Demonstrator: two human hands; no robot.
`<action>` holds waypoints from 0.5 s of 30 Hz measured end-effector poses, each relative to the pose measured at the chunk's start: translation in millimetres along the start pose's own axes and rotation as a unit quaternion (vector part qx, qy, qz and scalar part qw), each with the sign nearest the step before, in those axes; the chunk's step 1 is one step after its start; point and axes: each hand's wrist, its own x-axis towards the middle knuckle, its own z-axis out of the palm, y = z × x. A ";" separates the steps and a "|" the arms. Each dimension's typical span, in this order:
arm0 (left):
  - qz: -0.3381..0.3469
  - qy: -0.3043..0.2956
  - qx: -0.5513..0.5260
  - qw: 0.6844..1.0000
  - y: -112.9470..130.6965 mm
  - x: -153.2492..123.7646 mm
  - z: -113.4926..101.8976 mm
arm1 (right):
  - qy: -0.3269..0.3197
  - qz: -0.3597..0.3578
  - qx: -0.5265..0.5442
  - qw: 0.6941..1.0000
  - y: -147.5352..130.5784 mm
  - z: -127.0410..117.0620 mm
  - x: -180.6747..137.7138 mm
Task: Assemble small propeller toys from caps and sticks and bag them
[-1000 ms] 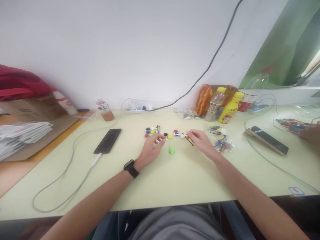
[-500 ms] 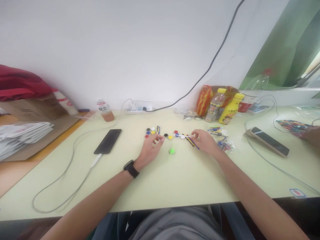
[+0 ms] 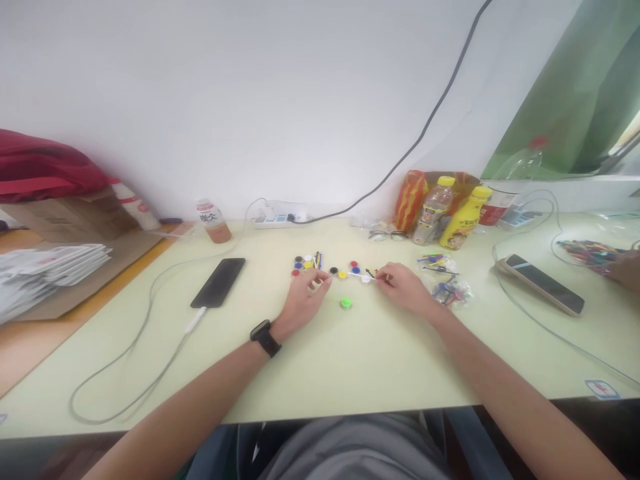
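My left hand (image 3: 305, 297), with a black watch on the wrist, rests on the table with loosely curved fingers, and nothing shows in it. By its fingertips lie a black disc (image 3: 333, 271) and a yellow disc (image 3: 343, 275). My right hand (image 3: 404, 288) has its fingertips pinched at the end of a thin white stick (image 3: 361, 275). A dark stick and a yellow one poke out beside these fingers, partly hidden. Red (image 3: 354, 264), blue (image 3: 355, 271) and white (image 3: 365, 279) discs sit near the white stick. A bright green round piece (image 3: 346, 303) lies between my hands.
More coloured discs and sticks (image 3: 319, 259) lie beyond my left hand. Bagged plastic pieces (image 3: 453, 292) are right of my right hand. Phones (image 3: 219, 283) (image 3: 543, 285), cables, bottles (image 3: 461, 219) and glasses (image 3: 389, 235) surround the area. Another person's hand (image 3: 626, 269) is at the far right.
My right hand has shifted slightly left and now covers most of the dark and yellow sticks. The white stick's tip points further left. My left hand stays nearly in place.
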 end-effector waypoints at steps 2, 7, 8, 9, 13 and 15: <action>0.002 -0.001 0.002 1.000 -0.5 0.0 0.3 | 0.002 0.005 -0.001 1.000 -0.2 -1.0 -0.1; 0.002 0.003 0.006 1.000 -2.1 0.7 1.1 | 0.011 0.023 0.002 1.000 0.8 -2.3 -0.3; 0.002 0.002 0.005 1.000 -2.3 0.7 1.1 | 0.015 0.027 0.004 1.000 0.7 -3.0 -0.1; 0.004 0.000 0.004 1.000 -2.5 0.6 1.2 | 0.020 0.030 0.010 0.999 0.4 -4.1 0.4; 0.009 0.004 0.004 1.000 -2.6 0.1 0.9 | 0.038 0.034 0.080 0.996 -0.7 -13.1 4.2; 0.009 0.005 0.006 1.000 -2.5 0.0 0.7 | 0.069 0.049 0.115 0.990 1.3 -18.8 6.6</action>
